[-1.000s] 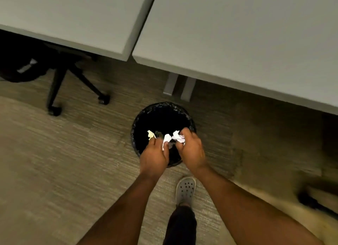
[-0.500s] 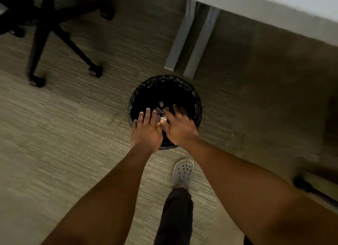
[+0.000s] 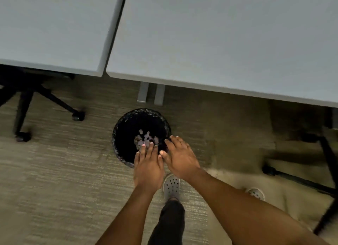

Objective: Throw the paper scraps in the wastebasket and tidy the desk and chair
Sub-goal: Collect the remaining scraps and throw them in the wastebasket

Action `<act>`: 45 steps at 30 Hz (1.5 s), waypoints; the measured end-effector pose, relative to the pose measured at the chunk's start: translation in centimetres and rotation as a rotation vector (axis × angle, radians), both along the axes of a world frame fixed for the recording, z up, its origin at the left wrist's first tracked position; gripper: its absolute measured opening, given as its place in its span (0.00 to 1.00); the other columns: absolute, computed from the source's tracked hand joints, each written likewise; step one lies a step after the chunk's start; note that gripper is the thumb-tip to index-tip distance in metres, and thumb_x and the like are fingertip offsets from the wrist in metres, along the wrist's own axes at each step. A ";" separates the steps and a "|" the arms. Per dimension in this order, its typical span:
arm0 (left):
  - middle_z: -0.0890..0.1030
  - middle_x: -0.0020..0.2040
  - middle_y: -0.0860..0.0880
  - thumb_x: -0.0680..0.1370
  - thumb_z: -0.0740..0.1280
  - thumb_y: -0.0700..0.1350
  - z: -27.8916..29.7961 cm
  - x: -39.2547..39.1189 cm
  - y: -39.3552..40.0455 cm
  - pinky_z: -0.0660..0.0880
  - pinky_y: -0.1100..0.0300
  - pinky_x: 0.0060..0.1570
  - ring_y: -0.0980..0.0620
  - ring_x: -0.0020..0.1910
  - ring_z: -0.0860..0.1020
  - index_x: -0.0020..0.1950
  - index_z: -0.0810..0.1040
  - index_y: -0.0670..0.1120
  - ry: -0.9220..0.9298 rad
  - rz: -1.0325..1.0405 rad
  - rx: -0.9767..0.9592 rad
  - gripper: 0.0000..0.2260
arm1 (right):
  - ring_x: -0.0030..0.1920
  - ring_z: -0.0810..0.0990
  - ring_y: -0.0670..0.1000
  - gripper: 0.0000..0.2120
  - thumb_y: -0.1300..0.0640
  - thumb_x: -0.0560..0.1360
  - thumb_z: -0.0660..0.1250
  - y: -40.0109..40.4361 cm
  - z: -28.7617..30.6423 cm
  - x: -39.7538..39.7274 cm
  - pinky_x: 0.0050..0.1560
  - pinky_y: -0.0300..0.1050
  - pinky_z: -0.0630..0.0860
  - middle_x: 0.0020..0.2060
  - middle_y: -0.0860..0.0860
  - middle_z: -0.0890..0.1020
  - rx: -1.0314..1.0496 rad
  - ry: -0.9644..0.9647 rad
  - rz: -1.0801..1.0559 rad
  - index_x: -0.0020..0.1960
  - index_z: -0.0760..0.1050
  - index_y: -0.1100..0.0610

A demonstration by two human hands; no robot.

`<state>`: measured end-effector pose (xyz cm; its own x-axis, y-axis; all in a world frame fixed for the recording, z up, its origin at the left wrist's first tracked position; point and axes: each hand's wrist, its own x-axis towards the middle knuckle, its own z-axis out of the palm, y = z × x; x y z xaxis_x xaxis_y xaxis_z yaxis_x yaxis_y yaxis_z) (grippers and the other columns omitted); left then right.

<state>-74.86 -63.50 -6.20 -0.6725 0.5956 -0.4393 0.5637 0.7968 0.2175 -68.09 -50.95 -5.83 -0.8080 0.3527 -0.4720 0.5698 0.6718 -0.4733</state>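
Both hands hovering over the wastebasket (image 3: 120, 135), left hand (image 3: 148, 167) and right hand (image 3: 180, 158) released, fingers straight, holding nothing; paper scraps (image 3: 145, 137) lying at the bottom of the wastebasket, which is sitting on carpet just in front of the desk (image 3: 219, 43)

Carpeted floor (image 3: 54, 180) under black wastebasket (image 3: 118, 135), desk legs (image 3: 150, 95), chair casters (image 3: 78, 116).

both arms outstretched; left hand (image 3: 148, 167), right hand (image 3: 180, 158) side by side, fingers straight.
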 end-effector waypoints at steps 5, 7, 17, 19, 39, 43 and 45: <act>0.64 0.76 0.50 0.83 0.47 0.52 6.9 4.2 4.7 0.47 0.52 0.74 0.49 0.77 0.54 0.74 0.67 0.47 -0.036 -0.152 0.063 0.23 | 0.76 0.56 0.53 0.28 0.38 0.81 0.47 3.6 7.5 6.0 0.74 0.52 0.55 0.75 0.53 0.63 0.039 -0.008 -0.144 0.75 0.60 0.52; 0.65 0.76 0.49 0.83 0.47 0.52 9.4 5.8 6.6 0.47 0.51 0.75 0.49 0.77 0.55 0.74 0.67 0.46 -0.071 -0.234 0.068 0.23 | 0.74 0.59 0.54 0.28 0.39 0.81 0.48 5.1 10.2 8.6 0.72 0.52 0.59 0.74 0.54 0.65 0.054 -0.033 -0.200 0.75 0.61 0.53; 0.68 0.74 0.46 0.82 0.45 0.57 19.1 15.7 17.2 0.49 0.49 0.75 0.47 0.75 0.59 0.73 0.66 0.46 -0.140 -0.727 0.111 0.26 | 0.71 0.66 0.54 0.27 0.37 0.80 0.49 11.3 19.5 22.3 0.69 0.53 0.63 0.69 0.54 0.71 0.170 -0.050 -0.581 0.70 0.68 0.53; 0.68 0.74 0.46 0.82 0.44 0.59 20.4 18.2 19.6 0.48 0.49 0.74 0.47 0.75 0.59 0.74 0.65 0.46 -0.154 -0.835 0.111 0.27 | 0.71 0.65 0.53 0.27 0.37 0.80 0.48 12.6 20.8 25.0 0.69 0.53 0.64 0.69 0.53 0.71 0.186 -0.028 -0.670 0.69 0.69 0.53; 0.62 0.77 0.47 0.79 0.56 0.59 21.5 52.5 47.7 0.58 0.50 0.73 0.48 0.75 0.60 0.77 0.59 0.48 -0.151 -1.436 0.168 0.28 | 0.68 0.68 0.56 0.25 0.42 0.81 0.55 29.6 24.0 64.4 0.65 0.52 0.67 0.68 0.56 0.72 0.272 0.116 -1.483 0.71 0.66 0.57; 0.57 0.78 0.48 0.78 0.59 0.59 18.7 58.8 52.4 0.55 0.49 0.74 0.48 0.76 0.56 0.78 0.53 0.51 -0.177 -1.491 0.138 0.32 | 0.72 0.61 0.57 0.28 0.42 0.81 0.55 32.0 20.7 70.0 0.68 0.55 0.64 0.74 0.56 0.63 0.235 0.088 -1.649 0.75 0.60 0.55; 0.56 0.79 0.49 0.77 0.60 0.59 17.1 61.6 54.2 0.54 0.50 0.75 0.48 0.76 0.55 0.78 0.52 0.51 -0.194 -1.488 0.141 0.33 | 0.73 0.59 0.57 0.28 0.42 0.80 0.57 32.9 18.6 71.9 0.68 0.56 0.65 0.76 0.55 0.58 0.234 0.059 -1.748 0.76 0.58 0.54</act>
